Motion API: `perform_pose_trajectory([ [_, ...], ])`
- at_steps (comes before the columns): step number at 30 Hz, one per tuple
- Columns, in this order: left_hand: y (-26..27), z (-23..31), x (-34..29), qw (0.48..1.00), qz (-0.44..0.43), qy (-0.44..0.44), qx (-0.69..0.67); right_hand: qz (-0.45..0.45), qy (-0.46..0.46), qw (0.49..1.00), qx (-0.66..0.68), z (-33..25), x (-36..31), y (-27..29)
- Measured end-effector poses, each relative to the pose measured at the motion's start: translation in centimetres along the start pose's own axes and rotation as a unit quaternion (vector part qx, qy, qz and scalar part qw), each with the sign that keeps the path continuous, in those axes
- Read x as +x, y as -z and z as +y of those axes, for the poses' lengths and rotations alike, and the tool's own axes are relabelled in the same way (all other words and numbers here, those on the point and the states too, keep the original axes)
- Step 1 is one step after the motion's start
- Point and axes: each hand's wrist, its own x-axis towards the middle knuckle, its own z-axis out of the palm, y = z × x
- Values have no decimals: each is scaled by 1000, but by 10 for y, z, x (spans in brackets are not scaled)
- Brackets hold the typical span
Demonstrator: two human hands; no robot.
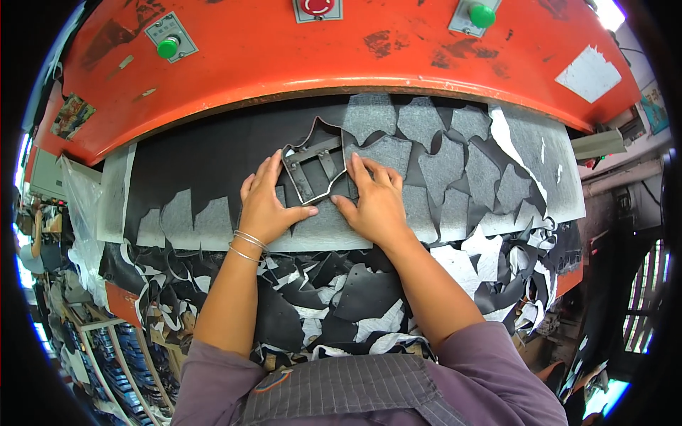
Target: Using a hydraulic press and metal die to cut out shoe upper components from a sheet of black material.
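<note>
A metal cutting die [313,152] with a pointed top and inner cross bars lies on a black sheet of leather-like material [202,153]. My left hand [264,207] grips its left side, with the thumb at its lower edge. From the other side my right hand [377,204] holds it, fingertips along the right wall and thumb near the lower corner. Both hands rest low over the sheet. Around and to the right of the die, shaped cut-outs in the sheet bare the grey cutting board [568,202]. Parts of the die's outer wall are hidden by my fingers.
A red-orange press head [284,64] spans the far side, bearing a green button [168,47], a red button [317,6] and another green button [482,15]. Black and white scraps [369,291] pile up along the near edge. Clear plastic [82,213] hangs at left.
</note>
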Motion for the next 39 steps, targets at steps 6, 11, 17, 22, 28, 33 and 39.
perform_pose_trajectory([
  [6,8,7,0,1000,-9,-3,17,1,12,1000,-5,-3,3,7],
  [11,-4,-1,-8,999,-34,3,7,-5,-23,996,80,9,-6,3],
  [17,65,-5,-41,916,290,22,-275,412,64,901,116,-9,-3,122],
  [22,163,28,-34,849,515,-115,18,605,33,788,-110,-17,43,202],
  [28,185,2,-106,939,337,-63,31,570,99,814,-50,-38,2,186],
  [33,97,65,-245,994,-58,-54,69,-10,122,987,100,-55,-178,151],
  [39,-15,82,-331,989,121,-59,-55,-239,113,940,-215,-116,-279,122],
])
